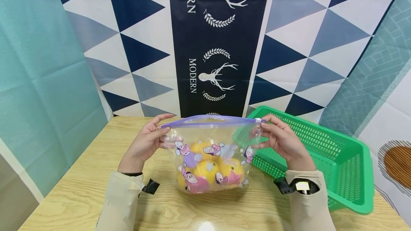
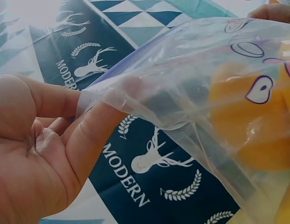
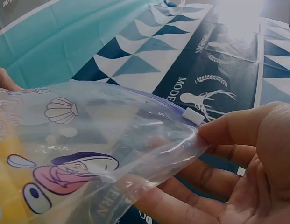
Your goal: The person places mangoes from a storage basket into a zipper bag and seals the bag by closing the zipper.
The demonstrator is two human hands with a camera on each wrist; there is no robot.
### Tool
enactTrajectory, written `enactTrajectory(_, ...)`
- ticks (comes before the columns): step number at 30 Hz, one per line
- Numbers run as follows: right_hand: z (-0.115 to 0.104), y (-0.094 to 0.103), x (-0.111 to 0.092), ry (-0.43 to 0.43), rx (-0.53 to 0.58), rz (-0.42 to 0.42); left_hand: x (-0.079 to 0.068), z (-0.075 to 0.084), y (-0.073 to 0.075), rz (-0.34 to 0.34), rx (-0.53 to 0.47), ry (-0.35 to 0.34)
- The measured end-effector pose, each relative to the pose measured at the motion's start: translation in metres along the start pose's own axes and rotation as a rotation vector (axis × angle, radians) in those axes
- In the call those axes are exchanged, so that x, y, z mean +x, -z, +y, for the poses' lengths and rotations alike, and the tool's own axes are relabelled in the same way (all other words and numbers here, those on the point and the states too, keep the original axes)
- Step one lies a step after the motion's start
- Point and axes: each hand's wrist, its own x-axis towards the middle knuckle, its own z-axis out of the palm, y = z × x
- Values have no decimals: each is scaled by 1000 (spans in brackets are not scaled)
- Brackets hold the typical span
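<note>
A clear slider zip bag (image 1: 208,138) with a purple top edge and printed cartoon shells stands upright at the middle of the table. Inside it lie several round yellow-orange fruits (image 1: 207,170), partly hidden by the prints. My left hand (image 1: 147,142) pinches the bag's upper left corner between thumb and fingers. At the upper right corner, my right hand (image 1: 282,140) pinches the plastic, beside the white slider (image 3: 193,116). Between the hands the purple edges part slightly along the top.
A green plastic basket (image 1: 353,149) stands on the right of the wooden table (image 1: 83,188), behind and beside my right forearm. A patterned cloth (image 1: 144,45) with triangles and deer heads hangs behind the table.
</note>
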Motion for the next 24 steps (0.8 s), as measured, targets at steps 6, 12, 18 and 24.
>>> enactTrajectory(6,3,2,-1,-32,-61,122,3,-3,-1,54,-15,3)
enactTrajectory(12,7,3,1,-77,-110,249,7,-10,0,170,7,52)
enactTrajectory(18,12,6,2,-114,-111,303,11,-17,1,243,-9,87)
enactTrajectory(24,16,10,3,-143,-117,345,14,-23,1,293,-18,110)
